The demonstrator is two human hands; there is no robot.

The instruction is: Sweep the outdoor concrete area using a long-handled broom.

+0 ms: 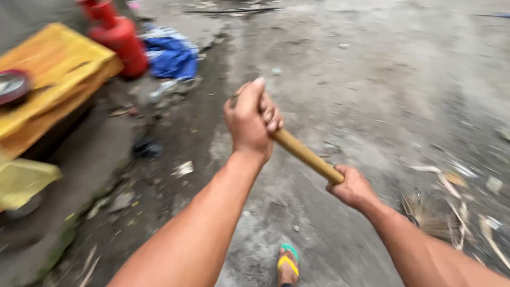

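While gripping broom handle, hands sweep

Broom head at four o'clock: blurred, partly hidden behind right forearm. Red cylinder at eleven o'clock: top cut off.

Broom handle: smooth, matt wood or bamboo. Bristles at its lower end: dry straw, probably. Ground beneath: rough, dusty concrete. Cylinder far left of handle: glossy red metal.
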